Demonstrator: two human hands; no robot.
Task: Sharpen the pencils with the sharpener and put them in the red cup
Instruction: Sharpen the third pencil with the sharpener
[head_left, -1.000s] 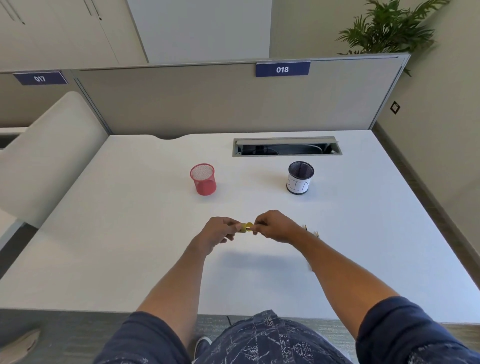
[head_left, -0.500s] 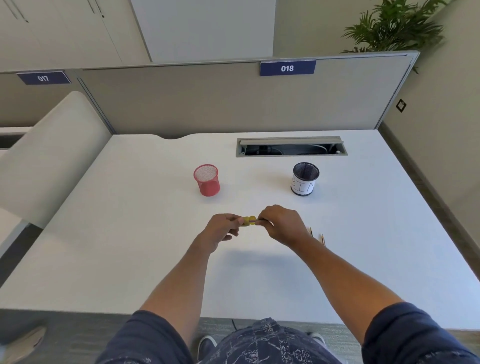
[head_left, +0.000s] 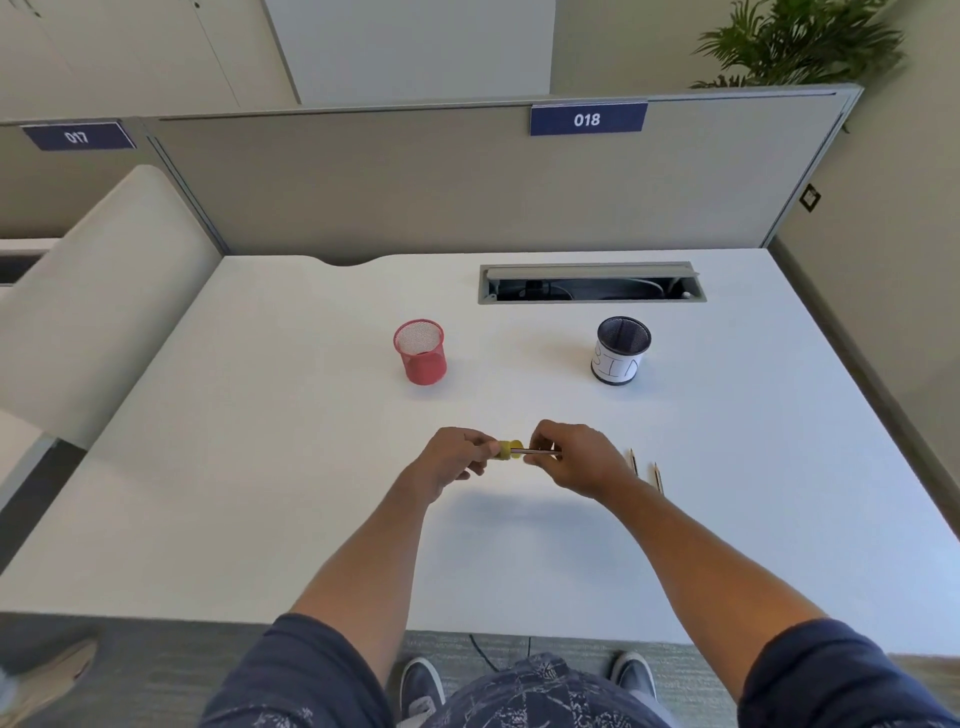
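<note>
My left hand (head_left: 453, 457) grips a small yellow sharpener (head_left: 508, 450) above the middle of the white desk (head_left: 260, 493). My right hand (head_left: 576, 460) holds a pencil (head_left: 540, 452) level, its tip pushed into the sharpener; most of the pencil is hidden in the fist. Two more pencils (head_left: 645, 470) lie on the desk just right of my right wrist, partly hidden by it. The red mesh cup (head_left: 421, 352) stands upright beyond my left hand and looks empty.
A black mesh cup (head_left: 620, 351) with a white paper label stands to the right of the red one. Behind them is an open cable slot (head_left: 592, 283) and the grey partition (head_left: 467, 176). A pale chair back (head_left: 98, 296) rises at the left.
My right hand has drawn slightly to the right, so a short length of pencil now shows between it and the sharpener. The head camera shifted a little; both cups stay put.
</note>
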